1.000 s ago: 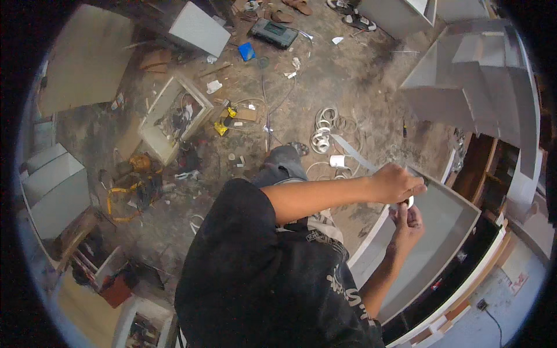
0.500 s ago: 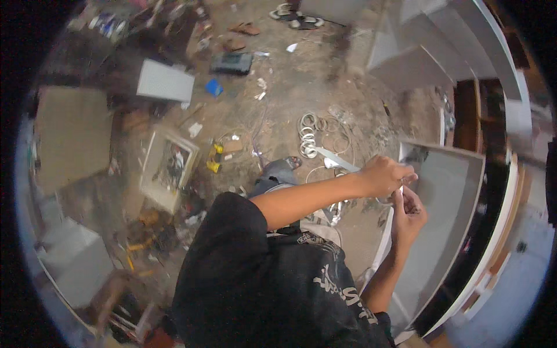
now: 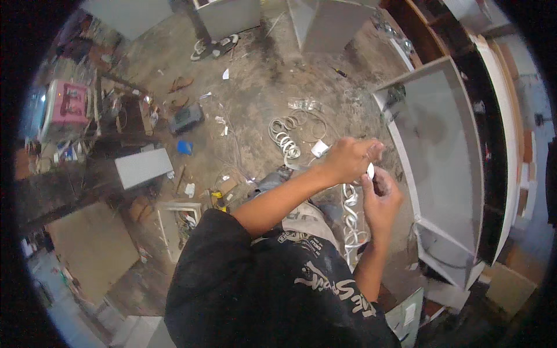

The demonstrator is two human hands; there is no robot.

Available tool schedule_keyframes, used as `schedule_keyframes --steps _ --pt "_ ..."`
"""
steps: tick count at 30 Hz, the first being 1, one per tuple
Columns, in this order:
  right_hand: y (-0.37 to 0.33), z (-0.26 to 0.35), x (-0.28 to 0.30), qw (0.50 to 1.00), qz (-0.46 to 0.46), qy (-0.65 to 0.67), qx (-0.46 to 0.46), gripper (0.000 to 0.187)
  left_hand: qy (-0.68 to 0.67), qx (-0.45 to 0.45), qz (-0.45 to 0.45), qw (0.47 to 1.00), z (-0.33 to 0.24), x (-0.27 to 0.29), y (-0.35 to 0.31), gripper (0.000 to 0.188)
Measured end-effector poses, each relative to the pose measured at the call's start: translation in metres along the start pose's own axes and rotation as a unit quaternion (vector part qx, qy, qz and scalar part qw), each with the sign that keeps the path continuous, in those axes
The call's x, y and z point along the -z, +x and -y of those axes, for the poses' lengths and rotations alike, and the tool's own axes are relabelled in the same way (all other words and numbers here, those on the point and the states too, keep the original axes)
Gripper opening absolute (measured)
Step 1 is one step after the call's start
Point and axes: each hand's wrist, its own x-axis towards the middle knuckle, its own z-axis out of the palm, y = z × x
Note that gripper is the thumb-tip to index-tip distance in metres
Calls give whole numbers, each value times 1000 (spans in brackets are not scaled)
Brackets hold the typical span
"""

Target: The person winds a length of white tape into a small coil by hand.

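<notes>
A narrow white strip, like edge banding tape [image 3: 370, 170], shows as a short piece between my two hands. My left hand [image 3: 353, 159] is closed on it, its arm reaching across from the left. Thumb and fingers of my right hand [image 3: 383, 192] pinch the same strip just below. Loose white curls of the strip [image 3: 350, 217] hang or lie below my hands, beside my right forearm. More coils of it [image 3: 284, 142] lie on the floor ahead. My left forearm hides part of the strip's run.
A long open grey cabinet box [image 3: 447, 156] lies at my right. Ahead are grey panels [image 3: 331, 26] and a pair of sandals [image 3: 214, 47]. To the left lie a dark tool case [image 3: 186, 118], a white panel [image 3: 144, 168], a yellow drill [image 3: 219, 200] and a framed box [image 3: 177, 226].
My view has swung to the right, and both hands have shifted left in the picture. They still hold the strip, and its hanging curls now show more fully.
</notes>
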Motion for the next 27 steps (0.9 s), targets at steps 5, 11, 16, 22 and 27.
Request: schedule_keyframes --steps 5,11,16,22,27 --pt "-15 -12 -15 966 -184 179 -18 29 -150 49 -4 987 -1 -22 5 42" --pt "-31 -55 -46 936 -242 254 34 30 -56 69 -2 996 -3 -39 6 52" --pt "-8 -17 20 993 -96 66 9 26 -59 96 63 992 -19 -32 24 56" --pt "-6 -11 30 965 -137 221 4 25 -301 253 145 908 -31 -30 33 66" --pt "-4 -19 25 945 -146 294 2 25 -429 228 206 850 -18 -24 35 73"
